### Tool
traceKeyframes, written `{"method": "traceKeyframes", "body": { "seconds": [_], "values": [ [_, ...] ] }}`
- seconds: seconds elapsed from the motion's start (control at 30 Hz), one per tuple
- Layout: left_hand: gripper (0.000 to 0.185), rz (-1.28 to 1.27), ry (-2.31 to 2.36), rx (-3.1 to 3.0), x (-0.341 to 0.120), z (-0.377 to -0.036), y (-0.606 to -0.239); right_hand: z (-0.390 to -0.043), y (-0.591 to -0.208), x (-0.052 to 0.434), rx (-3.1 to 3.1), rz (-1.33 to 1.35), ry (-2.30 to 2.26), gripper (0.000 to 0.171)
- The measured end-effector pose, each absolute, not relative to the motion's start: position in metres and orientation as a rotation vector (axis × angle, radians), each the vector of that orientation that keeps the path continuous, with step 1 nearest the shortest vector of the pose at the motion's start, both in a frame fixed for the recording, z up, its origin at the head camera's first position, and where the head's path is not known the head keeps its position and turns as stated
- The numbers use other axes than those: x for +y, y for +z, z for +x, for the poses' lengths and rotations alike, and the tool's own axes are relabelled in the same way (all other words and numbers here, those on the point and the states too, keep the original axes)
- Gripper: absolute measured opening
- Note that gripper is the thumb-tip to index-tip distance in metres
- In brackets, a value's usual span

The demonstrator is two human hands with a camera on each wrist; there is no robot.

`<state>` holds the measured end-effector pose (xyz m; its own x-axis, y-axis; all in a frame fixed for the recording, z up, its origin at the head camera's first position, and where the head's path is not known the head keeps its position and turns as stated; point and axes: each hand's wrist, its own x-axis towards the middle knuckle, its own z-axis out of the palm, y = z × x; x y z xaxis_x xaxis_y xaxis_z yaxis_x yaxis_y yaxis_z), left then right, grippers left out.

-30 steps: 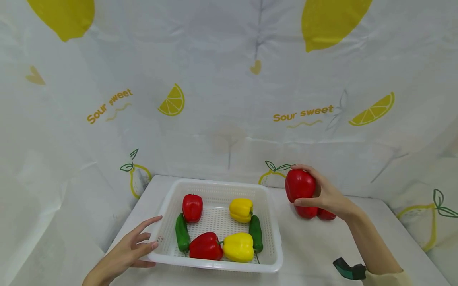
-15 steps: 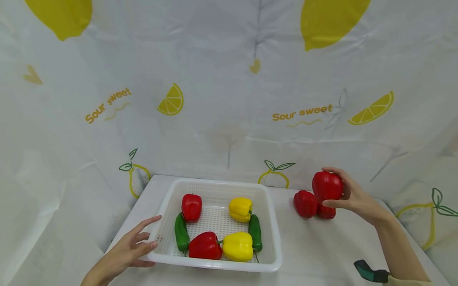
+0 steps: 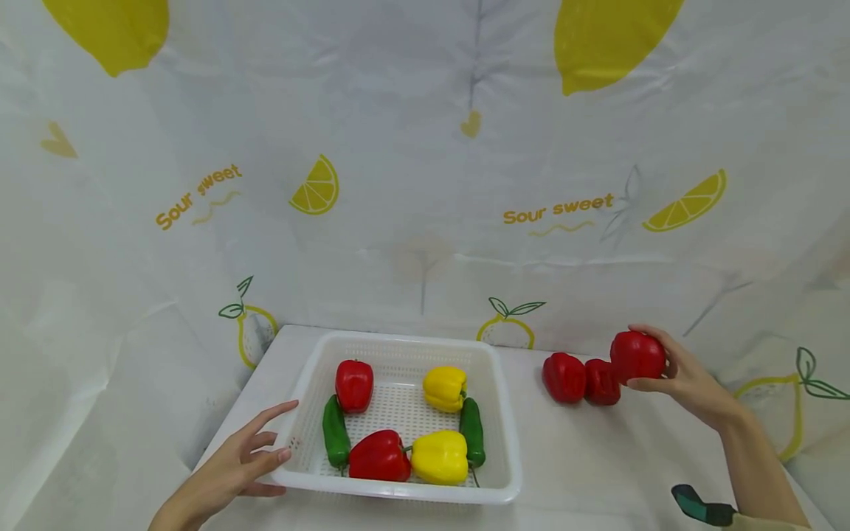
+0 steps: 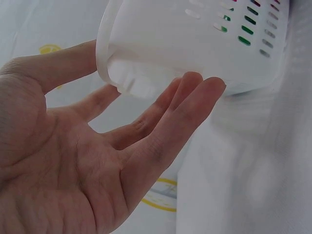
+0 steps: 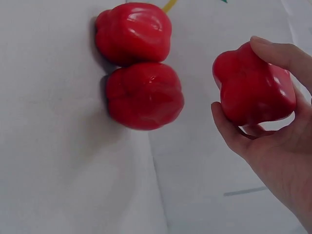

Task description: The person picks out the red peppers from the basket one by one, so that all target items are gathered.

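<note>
My right hand (image 3: pixel 693 387) grips a red bell pepper (image 5: pixel 254 87) between thumb and fingers, just right of two more red bell peppers lying side by side at the back of the table, a left one (image 3: pixel 564 377) and a right one (image 3: pixel 603 383). On the left, my left hand (image 3: pixel 229 464) rests at the left end of a white plastic basket (image 3: pixel 398 493), thumb and fingers spread along its rim and wall. Inside the basket lie two red bell peppers (image 3: pixel 380 456), two yellow bell peppers (image 3: pixel 441 457) and two green chili peppers (image 3: pixel 336 434).
The white table (image 3: pixel 571 472) backs onto a pale curtain (image 3: pixel 412 221) printed with lemons and lettering. A dark band (image 3: pixel 702 507) shows at my right wrist.
My right hand has carried its red bell pepper to the right, away from the basket and past the two lying on the table. The left hand and basket have stayed in place.
</note>
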<state>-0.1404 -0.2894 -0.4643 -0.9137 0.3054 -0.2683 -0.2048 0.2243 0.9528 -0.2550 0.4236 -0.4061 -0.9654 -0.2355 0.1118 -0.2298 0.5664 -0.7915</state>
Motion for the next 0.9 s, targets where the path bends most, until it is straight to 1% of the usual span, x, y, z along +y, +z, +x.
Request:
{"method": "traceKeyframes", "body": {
  "seconds": [0.27,0.43,0.63,0.8,0.9],
  "values": [
    [0.079,0.088,1.73,2.108,-0.289,-0.139,-0.466,-0.261,-0.433,0.445,2.821,-0.218,-1.298,0.103],
    [0.079,0.097,1.723,2.111,-0.291,-0.139,-0.467,-0.263,-0.446,0.454,2.816,-0.183,-1.28,0.103],
    [0.079,0.099,1.718,2.12,-0.29,-0.14,-0.466,-0.265,-0.461,0.462,2.767,-0.157,-1.328,0.1],
    [0.08,0.092,1.712,2.125,-0.29,-0.14,-0.466,-0.271,-0.474,0.468,2.705,-0.088,-1.358,0.093],
    [0.079,0.104,1.717,2.117,-0.291,-0.14,-0.467,-0.273,-0.479,0.47,2.686,-0.044,-1.358,0.092]
  ]
}}
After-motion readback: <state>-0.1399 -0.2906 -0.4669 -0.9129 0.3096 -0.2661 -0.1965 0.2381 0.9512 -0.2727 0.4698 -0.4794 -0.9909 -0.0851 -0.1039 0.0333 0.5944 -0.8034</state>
